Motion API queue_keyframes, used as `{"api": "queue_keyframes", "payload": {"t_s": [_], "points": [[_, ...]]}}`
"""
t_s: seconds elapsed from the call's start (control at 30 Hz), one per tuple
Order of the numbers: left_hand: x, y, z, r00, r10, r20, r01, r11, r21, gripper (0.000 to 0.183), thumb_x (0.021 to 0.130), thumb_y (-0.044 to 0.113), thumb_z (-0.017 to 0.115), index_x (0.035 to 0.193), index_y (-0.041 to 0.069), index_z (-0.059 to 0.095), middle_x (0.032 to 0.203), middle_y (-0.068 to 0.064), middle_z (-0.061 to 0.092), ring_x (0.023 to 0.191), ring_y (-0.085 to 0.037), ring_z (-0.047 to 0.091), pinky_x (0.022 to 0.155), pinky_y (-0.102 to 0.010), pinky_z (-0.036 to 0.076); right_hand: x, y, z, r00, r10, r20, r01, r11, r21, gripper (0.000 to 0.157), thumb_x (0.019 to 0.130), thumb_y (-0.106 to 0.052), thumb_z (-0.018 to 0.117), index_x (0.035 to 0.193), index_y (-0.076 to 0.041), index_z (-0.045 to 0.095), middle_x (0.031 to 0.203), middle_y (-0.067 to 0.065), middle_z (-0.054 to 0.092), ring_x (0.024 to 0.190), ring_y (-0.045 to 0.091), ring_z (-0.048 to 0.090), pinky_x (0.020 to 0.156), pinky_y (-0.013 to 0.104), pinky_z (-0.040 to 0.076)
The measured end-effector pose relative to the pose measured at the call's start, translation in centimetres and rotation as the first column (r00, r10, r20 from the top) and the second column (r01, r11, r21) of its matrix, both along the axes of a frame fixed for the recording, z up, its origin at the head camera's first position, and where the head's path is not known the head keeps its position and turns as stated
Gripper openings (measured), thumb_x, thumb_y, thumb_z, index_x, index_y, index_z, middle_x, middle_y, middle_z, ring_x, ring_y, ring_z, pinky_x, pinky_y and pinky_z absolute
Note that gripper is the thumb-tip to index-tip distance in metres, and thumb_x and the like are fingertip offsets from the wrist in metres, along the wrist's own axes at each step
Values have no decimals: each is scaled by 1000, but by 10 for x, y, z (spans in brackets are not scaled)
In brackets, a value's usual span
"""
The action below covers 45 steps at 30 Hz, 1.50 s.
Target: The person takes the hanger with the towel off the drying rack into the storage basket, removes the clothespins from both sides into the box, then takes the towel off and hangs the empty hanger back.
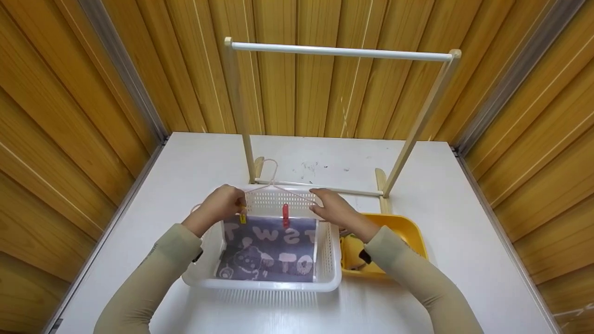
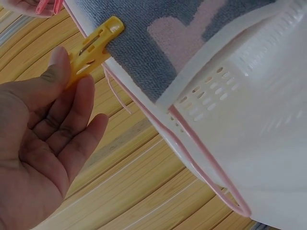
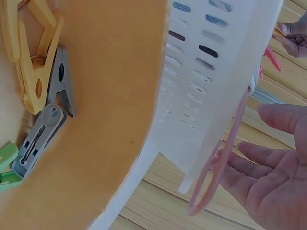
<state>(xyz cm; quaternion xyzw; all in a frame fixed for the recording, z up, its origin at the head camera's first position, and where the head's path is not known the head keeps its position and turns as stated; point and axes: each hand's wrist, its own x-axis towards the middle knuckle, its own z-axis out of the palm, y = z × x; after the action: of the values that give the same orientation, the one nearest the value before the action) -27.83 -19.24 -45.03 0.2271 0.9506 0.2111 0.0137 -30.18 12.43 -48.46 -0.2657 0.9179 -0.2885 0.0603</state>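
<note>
In the head view, one grey towel (image 1: pixel 271 253) is being carried by one pink hanger (image 1: pixel 273 183), inside the rim of one white basket (image 1: pixel 264 285), between the left edge of the surface (image 1: pixel 459 222) and one yellow tray (image 1: pixel 414 232). Two pegs are being counted along its top: one yellow peg (image 1: pixel 242 218) and one red peg (image 1: pixel 285 215). Near the surface's back edge, one rack (image 1: pixel 343 51) is being supported.

In the left wrist view, the yellow peg is being pinched between the thumb and fingers of the left grip (image 2: pixel 53 120). The towel is being judged light, soft and floppy; it is best being lifted by the stiffer, probably slippery hanger, at its neck.

In the right wrist view, the hanger's looped end is apparently being touched by the right grip (image 3: pixel 268 165), fingers loose, nothing clasped. Two grey pegs (image 3: pixel 38 143) are being held in the tray; yellow pegs (image 3: pixel 28 79) and green ones (image 3: pixel 8 155) are being cut off, uncountable.
</note>
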Motion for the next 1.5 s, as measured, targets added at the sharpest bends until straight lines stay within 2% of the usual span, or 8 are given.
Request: {"api": "queue_keyframes", "payload": {"t_s": [0.17, 0.4, 0.67, 0.9, 1.27, 1.5], "points": [[1, 0, 3, 1000, 27, 1, -27, 999, 44, 13, 82, -6, 76, 72, -3, 69, 72, -14, 73, 62, -11, 49, 58, -29, 47, 1, 0, 2, 1000, -5, 2, 5, 1000, 5, 51, 99, -13, 62, 143, 9, 50, 146, 31, 54, 139, 46, 51, 119, 56, 39], [1, -1, 6, 998, 61, -13, -61, 998, 26, 11, 84, -3, 76, 76, -3, 70, 76, -14, 73, 64, -14, 53, 60, -34, 51, 1, 0, 4, 1000, -15, 16, 15, 1000, 3, 52, 100, -15, 62, 145, 8, 49, 148, 30, 53, 141, 44, 50, 120, 56, 39], [6, -2, 9, 998, 56, -22, -55, 998, 24, 8, 84, 0, 79, 85, -5, 73, 84, -18, 76, 70, -21, 65, 68, -44, 58, 3, -1, 9, 1000, -8, -3, 8, 1000, -1, 52, 101, -17, 62, 146, 6, 49, 151, 29, 51, 142, 44, 49, 120, 56, 38], [14, -1, 13, 999, 48, 1, -48, 999, 6, 19, 80, 2, 83, 94, -5, 73, 88, -19, 75, 76, -25, 67, 73, -45, 59, 5, -2, 10, 1000, -3, -29, 3, 1000, -25, 49, 101, -17, 62, 144, 4, 52, 149, 28, 53, 141, 44, 50, 120, 56, 38], [21, 1, 22, 999, 41, 28, -44, 995, 94, 25, 81, 3, 84, 102, -4, 73, 98, -19, 75, 89, -30, 70, 82, -47, 60, 8, -6, 12, 997, 9, -83, -20, 991, -133, 43, 99, -12, 65, 138, 4, 58, 142, 24, 60, 134, 41, 56, 114, 56, 45], [26, 5, 25, 998, 53, 27, -58, 975, 215, 29, 83, 2, 82, 109, -2, 71, 107, -19, 75, 96, -33, 71, 90, -50, 60, 9, -7, 13, 992, 61, -114, -86, 971, -224, 45, 97, -17, 70, 135, 3, 59, 135, 24, 64, 124, 40, 63, 103, 53, 55]]}}
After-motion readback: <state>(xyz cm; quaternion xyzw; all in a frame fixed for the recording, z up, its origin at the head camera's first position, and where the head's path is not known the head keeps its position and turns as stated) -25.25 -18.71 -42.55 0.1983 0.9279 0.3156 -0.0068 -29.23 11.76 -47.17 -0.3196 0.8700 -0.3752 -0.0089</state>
